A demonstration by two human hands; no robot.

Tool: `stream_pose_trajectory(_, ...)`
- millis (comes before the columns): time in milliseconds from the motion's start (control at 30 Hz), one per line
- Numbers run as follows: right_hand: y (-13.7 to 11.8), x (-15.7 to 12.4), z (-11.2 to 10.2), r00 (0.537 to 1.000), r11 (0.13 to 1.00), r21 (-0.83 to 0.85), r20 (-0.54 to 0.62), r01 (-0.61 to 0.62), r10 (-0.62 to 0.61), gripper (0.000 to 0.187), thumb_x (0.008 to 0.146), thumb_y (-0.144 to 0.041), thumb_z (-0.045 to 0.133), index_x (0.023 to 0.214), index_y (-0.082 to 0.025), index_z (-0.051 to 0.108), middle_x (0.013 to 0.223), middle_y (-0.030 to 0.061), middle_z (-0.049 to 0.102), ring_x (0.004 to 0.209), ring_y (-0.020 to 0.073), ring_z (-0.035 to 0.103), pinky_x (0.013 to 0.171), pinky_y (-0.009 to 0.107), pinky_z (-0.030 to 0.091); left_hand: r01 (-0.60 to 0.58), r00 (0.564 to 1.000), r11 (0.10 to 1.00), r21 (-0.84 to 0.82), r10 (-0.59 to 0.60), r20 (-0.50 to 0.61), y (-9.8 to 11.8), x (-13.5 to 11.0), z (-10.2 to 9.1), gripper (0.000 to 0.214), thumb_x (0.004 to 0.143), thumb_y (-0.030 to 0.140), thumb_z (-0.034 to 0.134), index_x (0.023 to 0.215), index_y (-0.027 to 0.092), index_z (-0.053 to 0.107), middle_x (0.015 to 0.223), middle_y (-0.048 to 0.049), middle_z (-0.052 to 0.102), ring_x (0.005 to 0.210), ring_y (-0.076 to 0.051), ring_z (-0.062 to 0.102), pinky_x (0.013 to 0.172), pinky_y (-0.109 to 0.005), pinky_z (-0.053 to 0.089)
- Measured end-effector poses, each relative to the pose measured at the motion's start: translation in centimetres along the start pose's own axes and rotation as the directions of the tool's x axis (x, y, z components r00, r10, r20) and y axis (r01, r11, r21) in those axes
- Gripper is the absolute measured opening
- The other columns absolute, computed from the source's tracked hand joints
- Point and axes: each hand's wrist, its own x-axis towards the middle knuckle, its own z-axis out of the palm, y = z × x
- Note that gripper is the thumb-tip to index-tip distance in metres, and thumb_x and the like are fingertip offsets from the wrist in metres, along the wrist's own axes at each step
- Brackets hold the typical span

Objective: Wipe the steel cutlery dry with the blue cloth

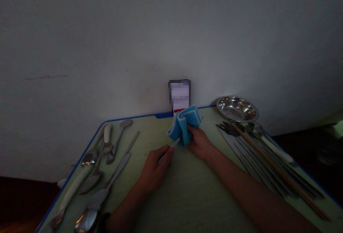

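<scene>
In the middle of the view, my left hand [158, 163] is closed around a thin metal utensil [175, 143]. Its far end goes into a folded blue cloth [184, 124], so I cannot make out whether it is a knife, a fork or a spoon. My right hand [199, 141] grips the cloth from the right side, fingers partly hidden behind it. Both hands are above the pale green table [187, 197], and the cloth wraps the covered part of the utensil.
Spoons, knives and white-handled utensils [77, 183] lie along the table's left side. On the right are several metal utensils, a pair of wooden chopsticks [278, 170] and a white-handled piece [277, 149]. A steel bowl [237, 108] stands at the back right. A phone [180, 93] leans against the wall.
</scene>
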Motion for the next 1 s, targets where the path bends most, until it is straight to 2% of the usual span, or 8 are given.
stream_pose_trajectory(167,0.0,0.1,-0.1,1.0,1.0,-0.003,0.014,-0.018,0.018,0.016,0.068,-0.022,0.067,0.083,-0.018,0.064,0.077,-0.0005,0.07,0.07,0.0126,0.064,0.073,0.027,0.05,-0.034,0.999,0.998,0.06,0.034,0.003,0.2,0.0,0.0,0.036,0.087,0.037,0.039,0.057,0.018,0.042,0.051,0.0056,0.039,0.049,-0.01,0.041,0.049,-0.022,0.03)
stream_pose_trajectory(400,-0.1,-0.1,0.0,0.999,0.999,-0.019,0.009,-0.044,0.045,0.016,0.07,-0.022,0.066,0.086,-0.018,0.064,0.074,-0.0007,0.07,0.067,0.0127,0.063,0.073,0.029,0.05,-0.006,1.0,0.998,0.063,0.006,0.006,0.5,0.0,0.1,0.036,0.086,0.04,0.039,0.057,0.018,0.043,0.051,0.0052,0.039,0.05,-0.011,0.04,0.048,-0.022,0.03)
stream_pose_trajectory(533,-0.2,-0.3,0.3,0.997,0.998,0.028,-0.054,-0.049,0.051,0.014,0.075,-0.028,0.061,0.085,-0.02,0.064,0.077,-0.0001,0.07,0.072,0.0149,0.064,0.074,0.032,0.05,0.038,0.997,0.995,-0.088,-0.032,0.068,0.3,0.2,-0.2,0.036,0.085,0.041,0.039,0.058,0.018,0.043,0.053,0.0049,0.039,0.05,-0.01,0.04,0.048,-0.022,0.031)
stream_pose_trajectory(633,-0.3,-0.4,0.6,0.994,0.99,0.127,-0.088,-0.055,0.067,0.022,0.081,-0.038,0.052,0.087,-0.021,0.065,0.083,0.0003,0.071,0.083,0.0164,0.064,0.079,0.033,0.048,0.073,0.989,0.97,-0.23,-0.04,0.143,0.1,0.2,-0.3,0.036,0.085,0.039,0.039,0.056,0.018,0.041,0.051,0.0053,0.037,0.047,-0.009,0.035,0.046,-0.022,0.029)
stream_pose_trajectory(700,-0.3,-0.4,0.8,0.995,0.984,0.169,-0.078,-0.052,0.066,0.028,0.082,-0.043,0.048,0.089,-0.022,0.066,0.086,-0.0003,0.071,0.088,0.0161,0.063,0.081,0.032,0.048,0.064,0.99,0.96,-0.271,-0.027,0.141,0.1,0.2,-0.3,0.036,0.085,0.038,0.038,0.055,0.018,0.039,0.05,0.0055,0.035,0.045,-0.009,0.033,0.045,-0.022,0.028)
stream_pose_trajectory(800,-0.5,-0.5,0.8,0.997,0.98,0.199,-0.071,-0.016,0.031,0.032,0.083,-0.046,0.044,0.089,-0.023,0.066,0.086,-0.0013,0.07,0.087,0.015,0.063,0.081,0.03,0.048,0.015,0.997,0.982,-0.189,0.0,0.081,0.2,0.0,0.0,0.037,0.086,0.038,0.038,0.055,0.018,0.038,0.049,0.0054,0.035,0.045,-0.009,0.034,0.045,-0.022,0.027)
stream_pose_trajectory(933,-0.7,-0.4,0.7,0.998,0.976,0.216,-0.057,-0.011,0.024,0.034,0.087,-0.04,0.038,0.08,-0.022,0.065,0.077,-0.0014,0.07,0.075,0.0132,0.063,0.076,0.029,0.049,-0.095,0.995,0.991,0.095,0.093,0.029,0.6,-0.2,0.6,0.038,0.087,0.037,0.038,0.054,0.018,0.039,0.048,0.006,0.033,0.044,-0.009,0.036,0.046,-0.022,0.024)
stream_pose_trajectory(1000,-0.7,-0.2,0.5,1.0,0.98,0.196,-0.023,-0.016,0.021,0.029,0.087,-0.035,0.041,0.079,-0.021,0.065,0.074,-0.0019,0.069,0.071,0.0126,0.062,0.074,0.028,0.05,-0.143,0.99,0.973,0.179,0.139,0.036,0.8,-0.3,0.7,0.037,0.086,0.035,0.038,0.053,0.018,0.039,0.047,0.0063,0.031,0.043,-0.008,0.036,0.045,-0.023,0.023)
